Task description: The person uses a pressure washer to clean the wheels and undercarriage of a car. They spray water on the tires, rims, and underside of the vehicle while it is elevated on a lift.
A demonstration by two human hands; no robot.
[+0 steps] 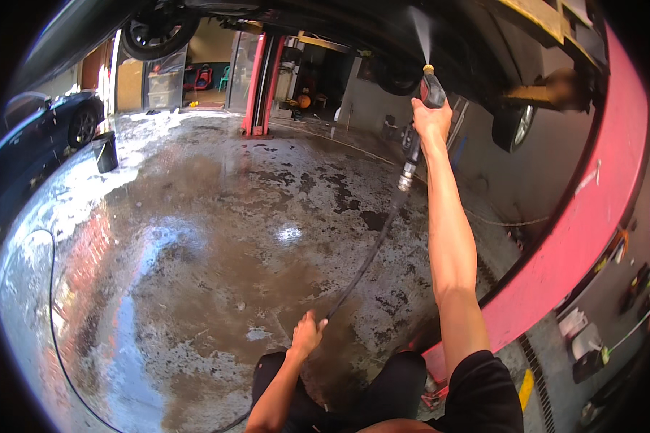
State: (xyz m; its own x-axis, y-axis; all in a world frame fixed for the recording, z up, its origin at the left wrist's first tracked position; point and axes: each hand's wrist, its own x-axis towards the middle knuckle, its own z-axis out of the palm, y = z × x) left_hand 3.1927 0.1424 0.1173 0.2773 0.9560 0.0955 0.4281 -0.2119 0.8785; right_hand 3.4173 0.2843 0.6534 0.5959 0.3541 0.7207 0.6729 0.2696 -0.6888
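Observation:
My right hand (433,119) is raised at arm's length, wrapped round a red and black pressure washer gun (432,92). From its yellow-tipped nozzle a fan of water sprays up at the underside of a lifted car (339,25). A dark hose (365,263) hangs from the metal fitting below the gun's handle. Lower down, in front of my knees, my left hand (308,334) is closed round that hose. Parts of the fingers on the gun are hidden behind the hand.
A red lift post (581,227) rises close on my right, and another red post (262,86) stands farther back. Yellow lift arms (527,94) reach under the car. At the left are a dark blue car (40,155) and a black bucket (105,152). The wet floor (217,252) carries looped hose.

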